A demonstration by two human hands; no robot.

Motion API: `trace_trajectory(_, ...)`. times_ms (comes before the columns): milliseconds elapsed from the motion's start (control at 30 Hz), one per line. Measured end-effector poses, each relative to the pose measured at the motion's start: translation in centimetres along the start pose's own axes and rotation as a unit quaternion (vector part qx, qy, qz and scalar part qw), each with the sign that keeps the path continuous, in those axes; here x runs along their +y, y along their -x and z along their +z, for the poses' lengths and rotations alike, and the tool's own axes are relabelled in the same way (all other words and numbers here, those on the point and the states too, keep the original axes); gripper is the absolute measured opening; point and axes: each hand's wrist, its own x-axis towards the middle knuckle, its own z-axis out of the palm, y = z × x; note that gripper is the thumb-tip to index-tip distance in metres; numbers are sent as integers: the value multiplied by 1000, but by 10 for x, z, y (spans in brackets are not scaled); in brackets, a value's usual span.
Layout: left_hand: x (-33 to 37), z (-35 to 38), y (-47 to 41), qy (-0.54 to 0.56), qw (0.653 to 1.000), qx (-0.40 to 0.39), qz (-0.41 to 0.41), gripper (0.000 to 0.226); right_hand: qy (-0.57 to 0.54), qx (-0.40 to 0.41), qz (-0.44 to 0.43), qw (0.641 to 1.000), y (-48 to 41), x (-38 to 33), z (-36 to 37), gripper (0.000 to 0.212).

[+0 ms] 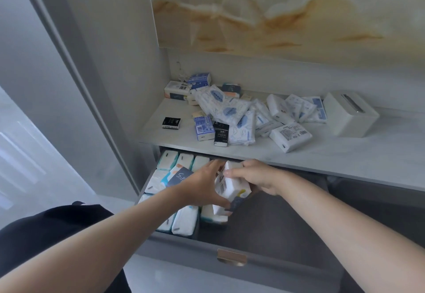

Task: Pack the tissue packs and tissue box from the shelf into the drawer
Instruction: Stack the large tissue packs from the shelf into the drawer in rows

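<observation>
Item in hand: one white tissue pack (230,185) with printed label, held tilted over the middle of the open drawer (207,244), above the packs already stowed there. Hands: together on this pack. The right hand (257,177) grips its upper right side, fingers curled behind it and thumb on the face. The left hand (202,184) lies against its left edge with fingers nearly straight and thumb spread low, not wrapped round it. Drawer: grey, pulled out below the shelf (345,157), with a brass-coloured handle (231,257) on its front. Stowed tissue packs (184,220), white with teal or blue trim, fill its left part in close rows, most standing on edge; how many is hidden by the forearms. Shelf: pale and marbled. It carries a loose heap of tissue packs (230,113), white and blue, overlapping at all angles from the back left corner toward the centre right. A small black pack (171,123) lies apart at the left of the heap. A labelled white pack (291,135) lies at the heap's front right. The white tissue box (349,115) with a slot in its top stands just right of the heap, touching or nearly touching the nearest packs. Surroundings: a stone-patterned panel (276,12) with amber veins above the shelf, and a dark garment (46,235) at lower left.
</observation>
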Motion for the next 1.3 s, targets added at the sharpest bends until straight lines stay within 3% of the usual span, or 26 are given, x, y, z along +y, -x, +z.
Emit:
trace_trajectory(67,-2,12,-4,-31,999,-42,9,102,58,7,20,998,0,7,-3,23)
trace_trajectory(133,-8,19,-8,-143,985,-89,34,97,126,-1,33,991,-1,15,-9,28)
trace_trajectory(200,-19,21,-12,-314,940,-109,81,78,177,-32,49,982,-3,19,-14,32)
trace_trajectory(267,-30,26,-14,-409,895,-134,116,54,194,-76,65,976,-4,25,-15,24)
trace_trajectory(333,-39,37,-14,-472,850,-194,129,42,220,-93,66,969,-7,30,-12,24)
trace_trajectory(433,-43,50,-20,-549,788,-240,145,37,291,-97,75,949,-14,40,-3,40)
trace_trajectory(600,-46,51,-32,-594,754,-227,163,34,298,-107,103,943,-24,41,12,45)
trace_trajectory(733,-51,47,-29,-599,751,-232,152,38,273,-141,124,943,-26,33,20,45)
trace_trajectory(867,-55,45,-25,-587,758,-245,144,42,233,-99,144,957,-31,43,45,50)
trace_trajectory(933,-59,44,-23,-558,785,-227,144,42,168,-64,153,972,-35,56,64,49)
trace_trajectory(1033,-58,33,-22,-431,877,-159,141,43,44,-24,178,983,-45,73,89,45)
trace_trajectory(1100,-57,19,-21,-362,918,-99,129,45,-34,-35,199,979,-49,75,99,42)
trace_trajectory(1167,-60,4,-19,-354,929,-63,92,54,-55,-63,209,974,-49,71,102,47)
trace_trajectory(1300,-80,-17,-10,-385,915,-99,-73,94,8,-129,241,962,-51,65,99,65)
